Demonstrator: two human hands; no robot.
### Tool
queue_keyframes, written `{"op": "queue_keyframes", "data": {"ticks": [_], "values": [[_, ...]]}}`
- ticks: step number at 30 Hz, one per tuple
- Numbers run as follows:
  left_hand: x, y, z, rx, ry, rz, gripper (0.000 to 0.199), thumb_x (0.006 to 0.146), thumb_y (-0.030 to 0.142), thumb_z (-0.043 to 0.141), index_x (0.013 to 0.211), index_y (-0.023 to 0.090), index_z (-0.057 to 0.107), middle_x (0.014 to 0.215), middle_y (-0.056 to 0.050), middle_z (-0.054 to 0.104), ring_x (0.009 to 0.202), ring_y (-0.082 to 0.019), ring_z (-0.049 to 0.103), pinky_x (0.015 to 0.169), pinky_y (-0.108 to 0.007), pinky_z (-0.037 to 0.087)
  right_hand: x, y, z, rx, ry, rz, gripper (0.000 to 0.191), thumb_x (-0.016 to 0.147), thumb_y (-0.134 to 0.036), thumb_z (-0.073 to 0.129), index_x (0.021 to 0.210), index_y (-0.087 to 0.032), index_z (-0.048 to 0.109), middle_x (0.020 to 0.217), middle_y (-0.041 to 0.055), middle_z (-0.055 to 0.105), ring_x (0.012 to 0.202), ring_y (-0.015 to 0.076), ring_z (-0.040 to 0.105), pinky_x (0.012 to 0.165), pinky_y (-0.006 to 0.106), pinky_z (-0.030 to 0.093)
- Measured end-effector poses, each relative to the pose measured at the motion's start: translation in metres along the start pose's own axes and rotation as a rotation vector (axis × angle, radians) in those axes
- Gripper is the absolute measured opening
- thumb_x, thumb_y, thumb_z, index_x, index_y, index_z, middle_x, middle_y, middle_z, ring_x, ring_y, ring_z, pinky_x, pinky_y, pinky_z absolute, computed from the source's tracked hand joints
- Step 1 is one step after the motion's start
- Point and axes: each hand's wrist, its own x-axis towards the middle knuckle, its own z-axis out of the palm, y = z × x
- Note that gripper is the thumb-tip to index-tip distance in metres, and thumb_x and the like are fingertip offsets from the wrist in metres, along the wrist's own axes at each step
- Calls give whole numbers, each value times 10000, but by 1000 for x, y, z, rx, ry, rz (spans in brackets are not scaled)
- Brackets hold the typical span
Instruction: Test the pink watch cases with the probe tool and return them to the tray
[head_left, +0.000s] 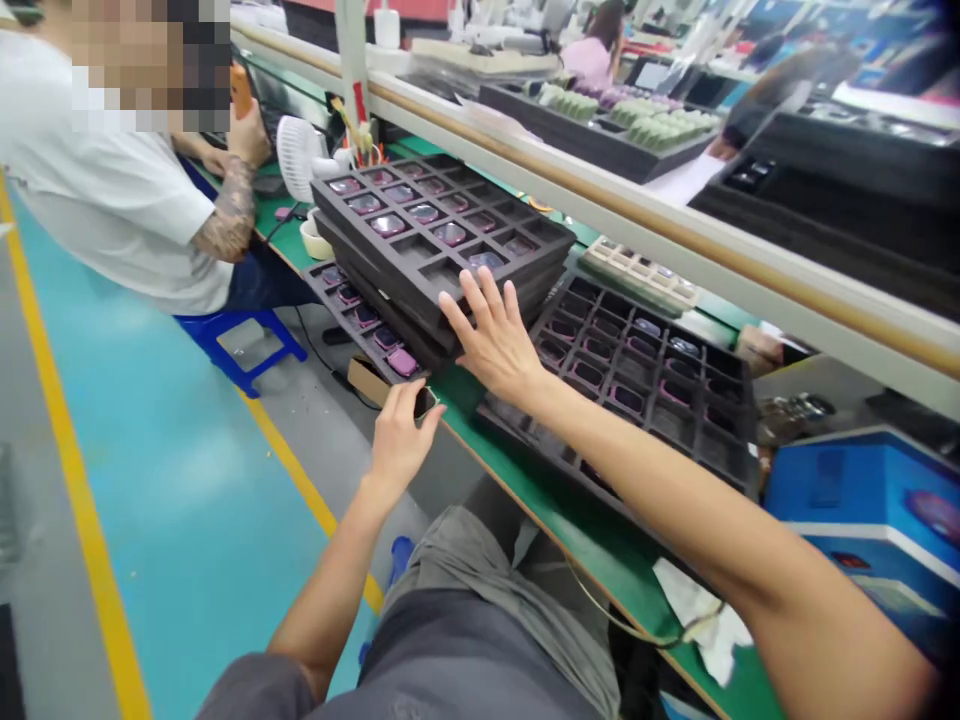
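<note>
Between the thumb and fingers of my left hand (405, 430) is a small dark-faced watch-like piece (425, 402), held by the bench edge. My right hand (491, 335) is spread, palm down, over the near corner of the upper black foam tray (416, 250); whether it touches the tray is unclear. That tray tops a stack and holds several pieces with clear or dark faces, some slots bare. Below it on the left, a lower tray (334, 290) shows pink-framed pieces. Right of my right hand lies another black tray (675, 425) with several dark-faced, pink-edged pieces.
A seated person (112, 190) is at the left on a blue stool (240, 345). A white fan (296, 158) stands behind the stack. A shelf rail (600, 190) crosses above the green bench (525, 490). A blue box (862, 520) sits at the right.
</note>
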Motion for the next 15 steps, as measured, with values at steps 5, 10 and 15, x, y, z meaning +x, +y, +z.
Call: {"op": "queue_keyframes", "data": {"ticks": [5,10,15], "values": [[-16,-8,-19,23,47,-68,327,919,252,769,1215,189,645,1126,-102,730,1040,-266,735,915,-412,607,14,28,25,-49,-5,-119,882,841,-246,686,1625,-230,283,1685,215,323,1609,457,225,1242,780,158],[-20,-8,-27,38,45,-79,339,911,252,784,1214,187,648,1129,-92,736,1036,-251,741,908,-389,606,13,40,28,-41,111,-106,870,781,-220,661,1586,-172,336,1619,237,368,1572,474,269,1229,768,230],[-19,-9,-31,38,49,-86,322,930,266,765,1220,185,649,1133,-93,742,1028,-239,742,901,-374,602,36,54,-1,28,105,-91,1054,764,-291,709,1655,-173,157,1637,235,320,1548,462,278,1123,689,468]]}}
